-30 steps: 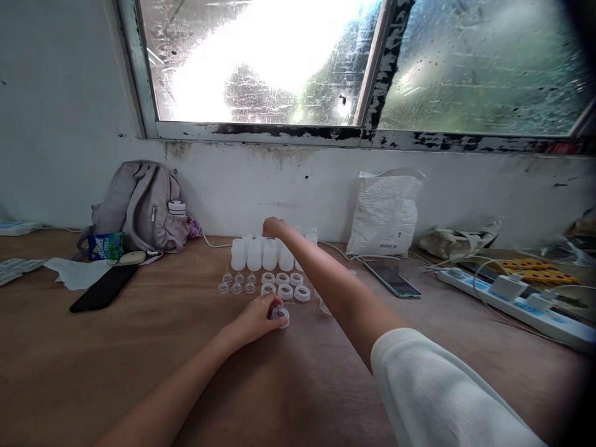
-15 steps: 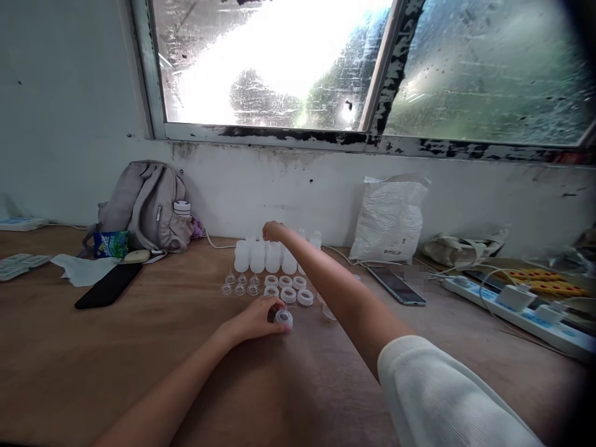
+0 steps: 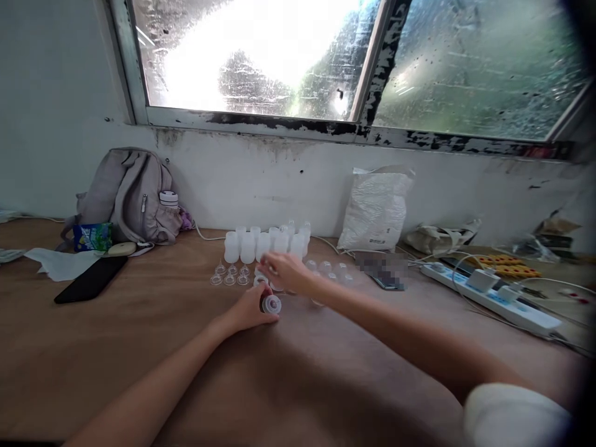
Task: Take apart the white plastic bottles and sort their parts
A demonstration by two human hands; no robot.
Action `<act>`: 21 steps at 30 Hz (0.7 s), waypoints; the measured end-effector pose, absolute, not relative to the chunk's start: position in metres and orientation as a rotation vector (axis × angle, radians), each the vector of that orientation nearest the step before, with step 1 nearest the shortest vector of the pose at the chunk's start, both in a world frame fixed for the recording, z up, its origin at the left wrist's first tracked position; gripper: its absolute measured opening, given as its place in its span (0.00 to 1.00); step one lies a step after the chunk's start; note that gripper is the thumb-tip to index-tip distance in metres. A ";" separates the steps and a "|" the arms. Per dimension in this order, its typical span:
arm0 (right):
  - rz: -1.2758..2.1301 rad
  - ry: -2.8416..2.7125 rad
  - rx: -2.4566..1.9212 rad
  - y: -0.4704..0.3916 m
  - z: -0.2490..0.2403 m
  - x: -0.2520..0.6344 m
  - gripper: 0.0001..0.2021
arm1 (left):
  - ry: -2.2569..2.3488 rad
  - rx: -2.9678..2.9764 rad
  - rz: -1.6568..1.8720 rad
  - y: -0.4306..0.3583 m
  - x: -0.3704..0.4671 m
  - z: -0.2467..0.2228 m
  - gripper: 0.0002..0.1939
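Observation:
Near the middle of the table, my left hand (image 3: 249, 308) is closed round a white bottle collar ring (image 3: 272, 304), its opening turned toward me; a clear teat seems to sit in it. My right hand (image 3: 286, 271) is just above and behind it, fingers curled together and blurred; whatever they hold is hidden. It covers most of the white rings on the table. Clear teats (image 3: 230, 279) stand in rows to the left. Behind are several translucent white bottles (image 3: 233, 248), upright in rows. Clear domed caps (image 3: 326, 268) lie right of my right hand.
A grey backpack (image 3: 133, 198) leans on the wall at left, with a black phone-like slab (image 3: 92, 279) and white tissue (image 3: 65, 264) before it. A white plastic bag (image 3: 375, 211) stands at the back. A phone (image 3: 388, 282) and power strip (image 3: 493, 301) with cables lie right.
My right hand has come back from above the bottles toward my left hand. My left hand still holds the ring, now tilted more toward me. The view has shifted slightly right.

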State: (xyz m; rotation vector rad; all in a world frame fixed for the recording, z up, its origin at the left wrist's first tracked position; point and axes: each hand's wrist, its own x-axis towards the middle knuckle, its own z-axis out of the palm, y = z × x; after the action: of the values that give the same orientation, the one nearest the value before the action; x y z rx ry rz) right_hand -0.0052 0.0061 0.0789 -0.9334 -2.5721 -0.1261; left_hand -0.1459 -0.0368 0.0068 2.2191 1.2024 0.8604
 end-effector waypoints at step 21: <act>0.223 -2.376 -0.878 -0.043 0.001 0.056 0.08 | 1.194 2.492 0.791 -0.053 -0.134 0.015 0.18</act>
State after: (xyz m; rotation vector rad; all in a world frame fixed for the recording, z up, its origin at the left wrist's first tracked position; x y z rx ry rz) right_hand 0.0561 -0.0434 0.0006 -0.8776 -2.3759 0.2232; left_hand -0.1337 -0.0528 0.0149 2.4922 1.1941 0.7906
